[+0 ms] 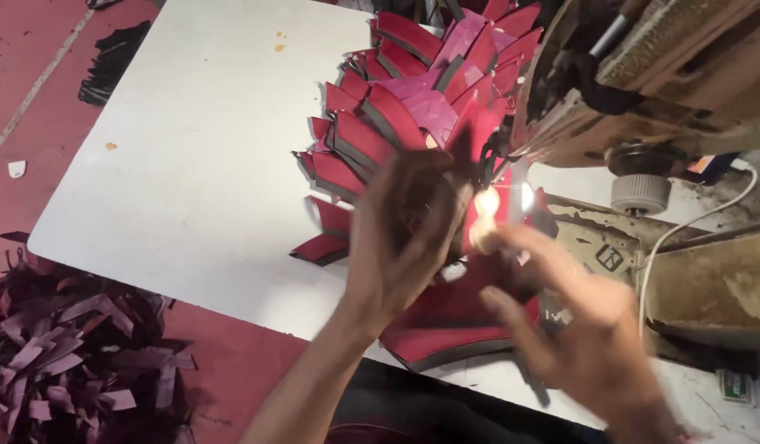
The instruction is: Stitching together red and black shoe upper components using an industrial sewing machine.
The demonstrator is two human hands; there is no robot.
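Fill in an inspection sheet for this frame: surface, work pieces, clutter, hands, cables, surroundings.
Surface: white table, a few small specks and stains.
Job's things: red pieces with dark edges, piled beside the sewing machine; red piece under the hands.
Clutter: dark scrap strips heaped on the floor.
Hands: left hand and right hand both on the red piece, blurred; grip unclear.
Cables: white cable by the machine.
Surroundings: red floor.

Dark red leather pieces (371,136), white table (191,164).
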